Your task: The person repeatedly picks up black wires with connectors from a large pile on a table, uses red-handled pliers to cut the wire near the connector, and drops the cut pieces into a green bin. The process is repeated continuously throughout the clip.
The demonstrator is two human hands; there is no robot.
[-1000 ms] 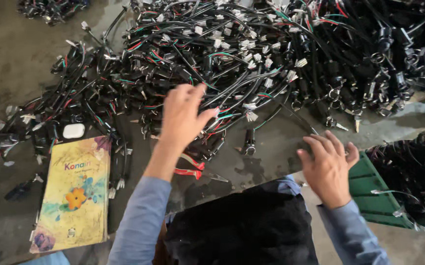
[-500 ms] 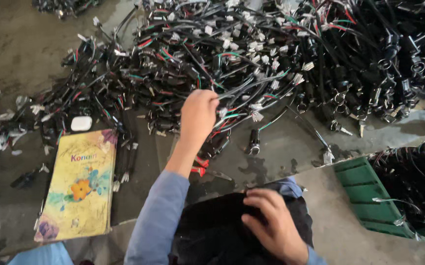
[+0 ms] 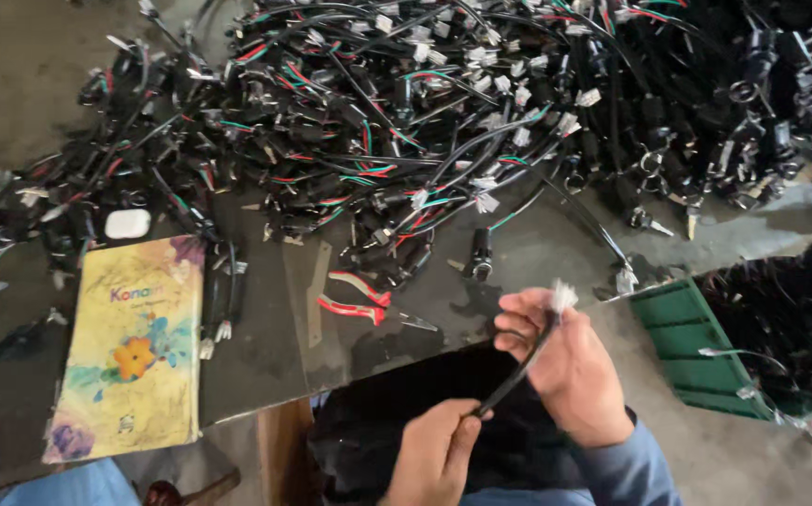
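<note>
My right hand grips the upper part of a black cable just below its white connector, which sticks up above my fingers. My left hand pinches the lower end of the same cable near the bottom of the view. The cable runs taut and slanted between the two hands, above a dark cloth on my lap. Both hands are at the near edge of the worktable, short of the big pile of wire harnesses.
Red-handled pliers lie just before the pile. A yellow flowered notebook and a small white case lie on the left. A green crate with black cables stands at the right. Loose connectors litter the left edge.
My left hand has come back from the pile toward my lap, bringing a black cable. My right hand has risen from my lap and taken hold of the connector end.
</note>
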